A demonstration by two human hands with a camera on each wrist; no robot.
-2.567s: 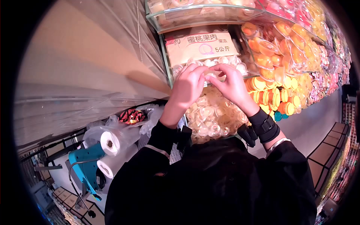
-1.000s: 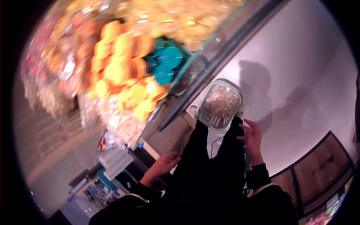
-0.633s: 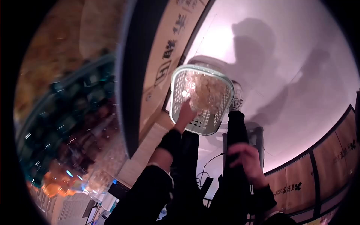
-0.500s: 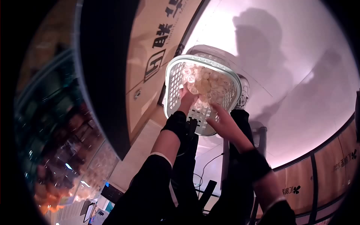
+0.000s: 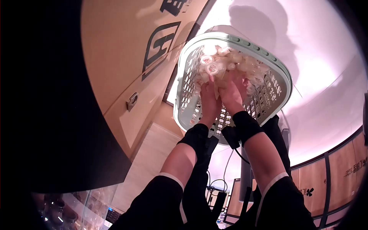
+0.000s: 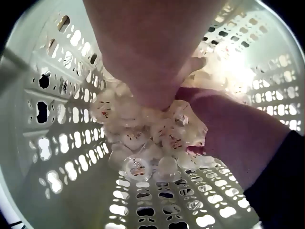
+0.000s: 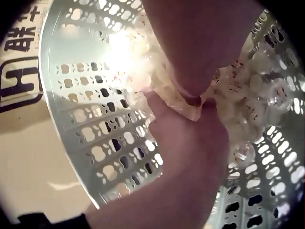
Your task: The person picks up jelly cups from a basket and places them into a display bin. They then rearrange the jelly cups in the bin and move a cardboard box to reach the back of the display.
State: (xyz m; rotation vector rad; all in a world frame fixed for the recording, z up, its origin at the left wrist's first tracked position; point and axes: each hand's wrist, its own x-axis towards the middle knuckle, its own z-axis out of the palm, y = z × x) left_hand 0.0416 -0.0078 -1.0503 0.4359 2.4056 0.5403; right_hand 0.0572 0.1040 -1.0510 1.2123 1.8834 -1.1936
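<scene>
A pale green basket holds many small clear-wrapped jelly cups, heaped toward its far side. Both hands reach down into it, close together. My left hand lies among the cups; in the right wrist view this hand has its fingers spread apart, their tips partly hidden. Beside it, my right hand is bent down against the heap, and in the left wrist view the right hand lies around some cups. Whether either hand grips a cup cannot be made out.
A wooden panel with black lettering stands left of the basket, a dark counter edge beyond it. The pale floor lies to the right, wooden cabinets at lower right. The person's legs and a thin cable are below the basket.
Both hands have left the shelf display and come down into the basket. The right hand has moved in from the side to join the left. The basket looks larger and closer.
</scene>
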